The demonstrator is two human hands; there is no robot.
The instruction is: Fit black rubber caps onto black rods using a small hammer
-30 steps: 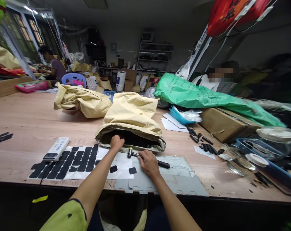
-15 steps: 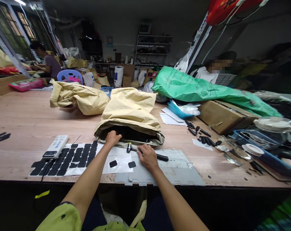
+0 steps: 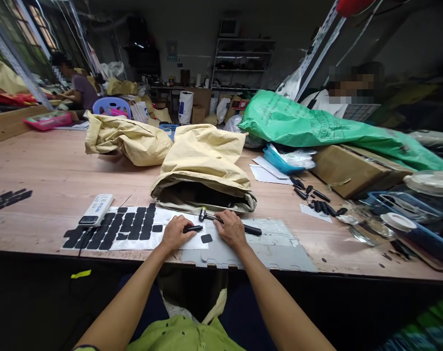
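Positioning, apparently: left hand (image 3: 177,233) clamped on a slim black rod (image 3: 194,228), right hand (image 3: 231,228) closed round a black-handled metal hammer (image 3: 252,230) — the next move calls for a steady rod.

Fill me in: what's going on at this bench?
The person's left hand grips a slim black piece over the white sheet, while the right hand holds a hammer by its shaft. Just beyond the hammer, a yellow sack lies with its open mouth facing the hands. Black patches lie in rows on the sheet's left part.
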